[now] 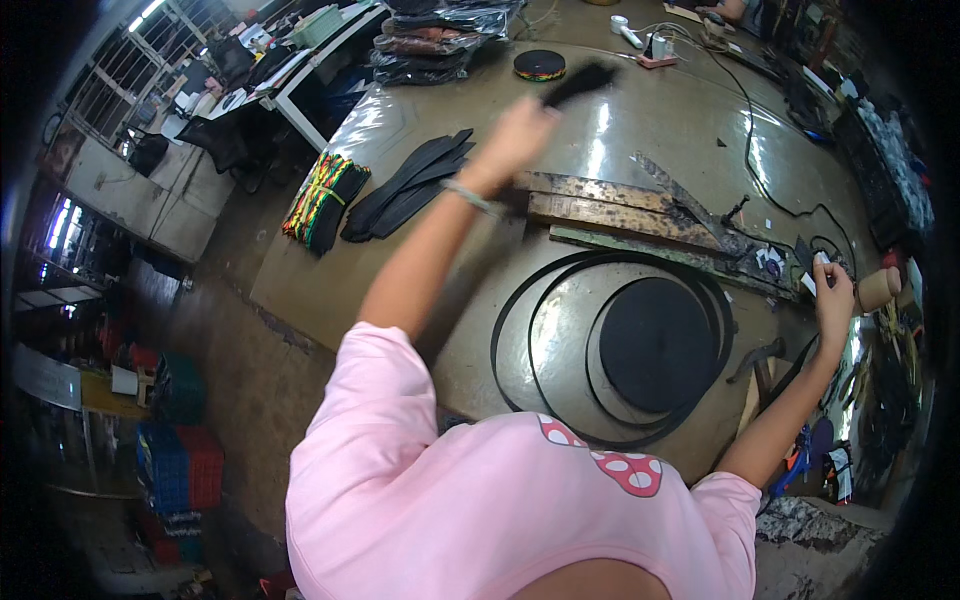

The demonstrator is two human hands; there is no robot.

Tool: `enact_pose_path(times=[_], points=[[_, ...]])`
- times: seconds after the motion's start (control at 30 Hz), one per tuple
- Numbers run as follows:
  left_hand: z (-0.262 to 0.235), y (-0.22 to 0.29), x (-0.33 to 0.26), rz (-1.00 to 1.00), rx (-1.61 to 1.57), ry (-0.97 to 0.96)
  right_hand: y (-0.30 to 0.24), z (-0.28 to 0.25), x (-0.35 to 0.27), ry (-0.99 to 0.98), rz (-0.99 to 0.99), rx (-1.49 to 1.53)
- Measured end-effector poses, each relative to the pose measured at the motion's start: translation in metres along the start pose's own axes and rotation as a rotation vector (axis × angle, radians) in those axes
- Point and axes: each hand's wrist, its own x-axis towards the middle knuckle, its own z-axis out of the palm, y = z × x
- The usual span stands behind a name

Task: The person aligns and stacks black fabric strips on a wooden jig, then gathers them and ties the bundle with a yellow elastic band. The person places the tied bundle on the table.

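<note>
My left hand (515, 140) is stretched far out over the table, closed and blurred by motion. A dark strap (585, 86), also smeared, sticks out beyond its fingers. Below that arm is a wooden block with a metal bar (610, 215). At the right end of this fixture my right hand (833, 295) is raised, fingertips pinched on a small white piece (822, 260) too small to name. Between my arms lies a large coil of black webbing (660, 345), its outer loops loose. Left of the fixture rests a pile of black straps (410, 185).
A tied bundle of multicoloured straps (325, 205) lies at the table's left edge. Farther back are a small webbing roll (540, 66), plastic-wrapped stacks (430, 45) and a power strip (657, 58) with cables. A brown cylinder (880, 289) stands beside my right hand.
</note>
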Motion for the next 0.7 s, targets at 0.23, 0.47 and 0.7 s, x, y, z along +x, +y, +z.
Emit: enact_pose_path(times=[0.23,0.47,0.7], points=[[-0.052,-0.101,-0.04,0.005,0.605,0.154,-0.025,-0.014,-0.011,0.05,0.012,0.052],[-0.019,-0.152,-0.093,-0.053,0.767,-0.077,-0.124,0.023,-0.037,0.009,-0.14,0.166],[0.023,-0.057,-0.045,0.307,0.234,0.203,-0.174,0.158,0.03,-0.09,-0.169,0.396]])
